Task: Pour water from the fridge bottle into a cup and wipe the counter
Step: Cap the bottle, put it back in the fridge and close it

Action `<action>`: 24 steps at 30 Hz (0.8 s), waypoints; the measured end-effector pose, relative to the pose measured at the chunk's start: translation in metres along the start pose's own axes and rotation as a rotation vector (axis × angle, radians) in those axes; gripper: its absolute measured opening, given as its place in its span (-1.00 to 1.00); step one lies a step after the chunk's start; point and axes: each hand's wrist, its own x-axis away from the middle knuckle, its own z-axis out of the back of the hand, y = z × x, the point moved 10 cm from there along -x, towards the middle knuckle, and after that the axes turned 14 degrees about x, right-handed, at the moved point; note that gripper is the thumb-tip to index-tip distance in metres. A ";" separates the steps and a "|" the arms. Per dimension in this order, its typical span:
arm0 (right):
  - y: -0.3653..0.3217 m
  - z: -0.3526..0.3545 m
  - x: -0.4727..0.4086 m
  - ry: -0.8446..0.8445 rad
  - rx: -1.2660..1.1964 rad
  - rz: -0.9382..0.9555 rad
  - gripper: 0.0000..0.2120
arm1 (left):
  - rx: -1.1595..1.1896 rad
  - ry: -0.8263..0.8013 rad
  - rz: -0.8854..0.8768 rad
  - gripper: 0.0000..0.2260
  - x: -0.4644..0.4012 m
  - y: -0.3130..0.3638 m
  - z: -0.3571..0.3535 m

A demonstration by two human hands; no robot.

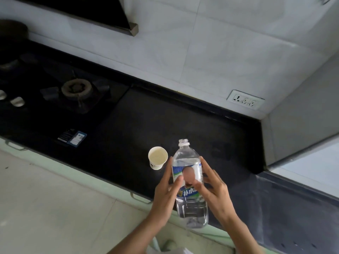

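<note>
Bottle: a clear plastic bottle (pixel 190 184), ribbed near its base, with a blue, white and green label; its cap is off, the threaded neck bare, and clear water fills most of it. It is held near the front edge of the desk, neck pointing away from the person.
Left hand: the left hand (pixel 166 191) presses its palm and spread fingers against the left side of the bottle, thumb across the label.
Right hand: the right hand (pixel 213 189) holds the right side the same way, fingers long and loosely curled; both hands clasp the bottle between them.
Cup: a small white paper cup (pixel 157 160), round and tapered, stands upright just left of the bottle's shoulder; whether they touch cannot be told. Its inside looks pale.
Desk: a black desk (pixel 165 116) with a dull, finely speckled surface and a pale green front edge.
Stove: a black glass gas stove (pixel 55 92) is set into the desk at left, with a round metal burner and two silver knobs.
Wall: pale glossy tiles carry a white socket (pixel 245 101).
</note>
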 end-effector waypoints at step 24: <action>0.081 0.030 0.031 0.055 -0.083 -0.144 -0.17 | -0.396 -0.421 0.021 -0.26 -0.032 -0.033 -0.054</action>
